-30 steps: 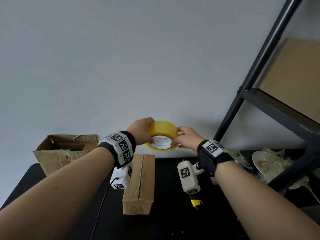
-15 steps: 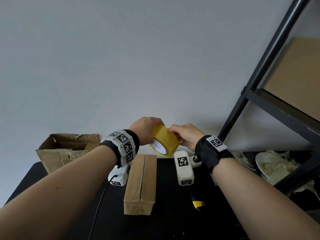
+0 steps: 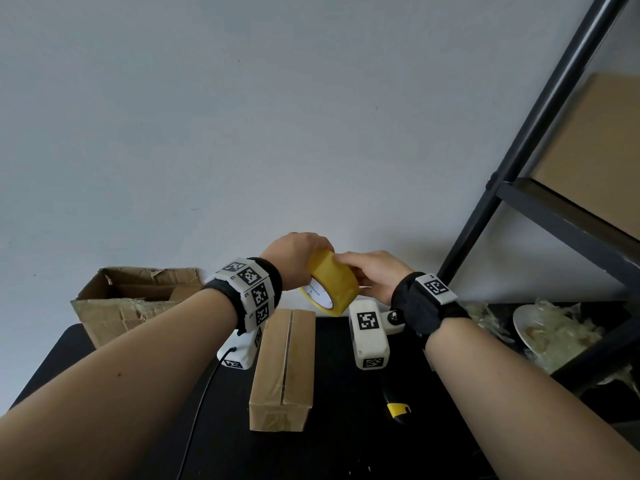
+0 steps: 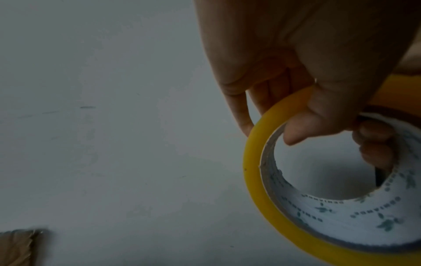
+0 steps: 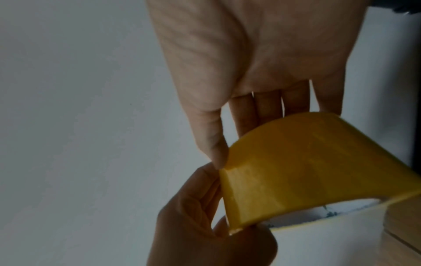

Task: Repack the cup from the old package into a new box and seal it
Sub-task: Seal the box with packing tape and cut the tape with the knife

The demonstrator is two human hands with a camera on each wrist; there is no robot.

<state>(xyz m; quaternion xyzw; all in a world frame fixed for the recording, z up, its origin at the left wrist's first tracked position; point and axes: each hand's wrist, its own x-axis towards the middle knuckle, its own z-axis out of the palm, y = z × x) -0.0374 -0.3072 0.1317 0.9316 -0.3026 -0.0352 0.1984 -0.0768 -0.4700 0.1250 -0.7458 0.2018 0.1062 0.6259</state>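
Up above the surface, both hands hold the tape roll over the new box. It's lying closed with a bare seam, so the cup's presumably inside. The grip of the left hand hooks through the core to steady it. The right hand pinches the yellow band in its grip, probably hunting the loose end. Compared to a second ago, the roll's tipped more edge-on.

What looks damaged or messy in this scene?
The old box at back left has torn, crumpled walls. Crumpled clear wrap is heaped at far right. The new box looks intact.
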